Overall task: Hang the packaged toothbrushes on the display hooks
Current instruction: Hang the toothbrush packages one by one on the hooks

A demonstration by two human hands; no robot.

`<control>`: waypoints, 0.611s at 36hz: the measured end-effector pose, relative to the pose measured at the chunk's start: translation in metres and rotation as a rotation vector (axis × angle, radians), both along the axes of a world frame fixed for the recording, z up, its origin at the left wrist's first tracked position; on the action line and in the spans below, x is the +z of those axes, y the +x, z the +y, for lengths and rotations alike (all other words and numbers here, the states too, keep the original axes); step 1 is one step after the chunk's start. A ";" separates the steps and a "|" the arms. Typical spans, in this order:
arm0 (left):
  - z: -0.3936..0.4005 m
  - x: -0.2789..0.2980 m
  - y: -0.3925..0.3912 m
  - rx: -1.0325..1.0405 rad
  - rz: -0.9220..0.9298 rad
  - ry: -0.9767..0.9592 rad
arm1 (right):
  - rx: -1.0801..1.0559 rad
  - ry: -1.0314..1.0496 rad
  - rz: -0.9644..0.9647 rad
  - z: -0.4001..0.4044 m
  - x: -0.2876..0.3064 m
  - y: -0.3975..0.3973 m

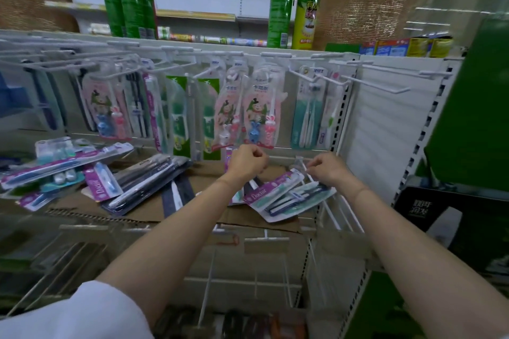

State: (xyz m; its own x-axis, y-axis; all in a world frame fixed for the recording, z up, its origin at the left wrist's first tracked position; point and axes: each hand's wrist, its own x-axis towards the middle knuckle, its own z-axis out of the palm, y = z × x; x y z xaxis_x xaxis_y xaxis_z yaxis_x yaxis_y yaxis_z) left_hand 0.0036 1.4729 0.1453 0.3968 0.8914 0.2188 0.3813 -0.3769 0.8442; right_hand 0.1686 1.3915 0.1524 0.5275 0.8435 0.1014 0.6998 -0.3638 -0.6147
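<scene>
From the head camera, your left hand (246,161) is curled narrow around the top of a purple-carded pack (229,158), lifting it clear of the heap. Your right hand (326,169) pinches a hook (305,170) at the shelf's right end, likely steadying it for loading. The other packaged toothbrushes (286,195) lie loose on flattened cardboard (154,208) just below, within easy reach. Far above, the display hooks (382,85) on the right stand bare; hung packs (259,113) crowd the middle and could snag your lift.
</scene>
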 end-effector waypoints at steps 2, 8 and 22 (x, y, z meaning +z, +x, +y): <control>-0.003 -0.001 0.005 -0.018 0.043 -0.022 | -0.001 -0.052 0.011 -0.003 -0.003 0.005; -0.010 -0.006 0.019 -0.053 0.194 -0.021 | -0.025 -0.255 -0.003 -0.011 -0.012 0.008; -0.012 -0.019 0.034 -0.138 0.580 0.045 | -0.061 -0.115 0.326 -0.010 -0.036 -0.001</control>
